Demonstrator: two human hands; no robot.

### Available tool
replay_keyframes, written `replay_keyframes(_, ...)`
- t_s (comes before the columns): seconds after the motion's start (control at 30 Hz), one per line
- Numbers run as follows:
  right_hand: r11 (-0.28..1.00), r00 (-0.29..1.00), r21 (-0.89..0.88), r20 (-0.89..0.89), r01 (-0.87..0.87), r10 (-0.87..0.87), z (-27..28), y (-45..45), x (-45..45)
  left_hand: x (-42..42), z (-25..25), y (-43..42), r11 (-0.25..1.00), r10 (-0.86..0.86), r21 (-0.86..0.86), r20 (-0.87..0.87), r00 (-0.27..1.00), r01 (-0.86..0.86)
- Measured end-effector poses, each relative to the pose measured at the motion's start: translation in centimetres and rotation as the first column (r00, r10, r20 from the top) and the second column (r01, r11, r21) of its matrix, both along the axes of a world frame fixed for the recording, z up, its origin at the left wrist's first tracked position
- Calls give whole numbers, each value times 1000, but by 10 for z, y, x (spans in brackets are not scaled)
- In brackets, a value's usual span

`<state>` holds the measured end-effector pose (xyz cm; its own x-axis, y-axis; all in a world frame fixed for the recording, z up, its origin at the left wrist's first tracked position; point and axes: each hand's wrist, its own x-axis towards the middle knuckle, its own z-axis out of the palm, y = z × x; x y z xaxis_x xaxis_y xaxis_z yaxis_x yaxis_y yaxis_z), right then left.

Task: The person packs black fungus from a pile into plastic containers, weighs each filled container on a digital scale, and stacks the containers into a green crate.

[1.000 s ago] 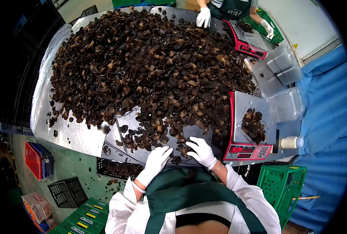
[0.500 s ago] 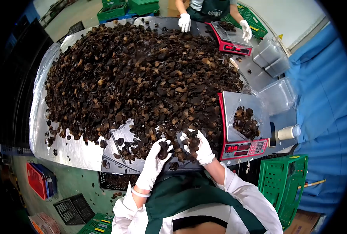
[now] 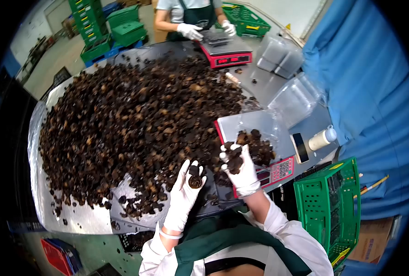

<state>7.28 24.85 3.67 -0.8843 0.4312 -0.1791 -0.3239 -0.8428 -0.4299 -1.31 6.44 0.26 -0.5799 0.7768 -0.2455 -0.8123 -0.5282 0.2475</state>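
My left hand (image 3: 181,195), in a white glove, curls round a few dark wood ear mushrooms (image 3: 194,178) at the near edge of a wide brown heap (image 3: 135,124). More mushrooms (image 3: 234,164) sit in my white-gloved right hand (image 3: 246,172), over the front left of a red scale (image 3: 278,171). My right fingers are bent round these pieces. On the scale's plate (image 3: 236,123) rests a clear plastic box (image 3: 272,120) with a pile of mushrooms (image 3: 258,146) in it. My right hand partly covers the scale's display.
Opposite, a co-worker's gloved hands (image 3: 190,31) are by a second red scale (image 3: 234,59). To the right are clear boxes (image 3: 296,99), a phone (image 3: 299,147) and a white bottle (image 3: 321,139). A green crate (image 3: 326,216) stands near my right side.
My right hand has moved right with mushrooms, from the heap's edge to the near scale. My left hand still holds its pieces. The view has shifted, and the co-worker's hands are now closer together.
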Motion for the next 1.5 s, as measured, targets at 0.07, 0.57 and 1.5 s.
replay_keyframes(0.07, 939, 981, 309, 66, 151, -180, 21, 36, 20, 1, 15, 31, 999, -34, 8, -56, 998, 34)
replay_keyframes(0.57, 308, 936, 950, 68, 45, -346, 28, 135, 62, 20, 41, 128, 959, 36, -210, -582, 812, -193)
replay_keyframes(1.5, -699, 817, 659, 544, -276, 192, -54, -96, -18, 66, -53, -129, 267, -743, -508, -650, 160, -819)
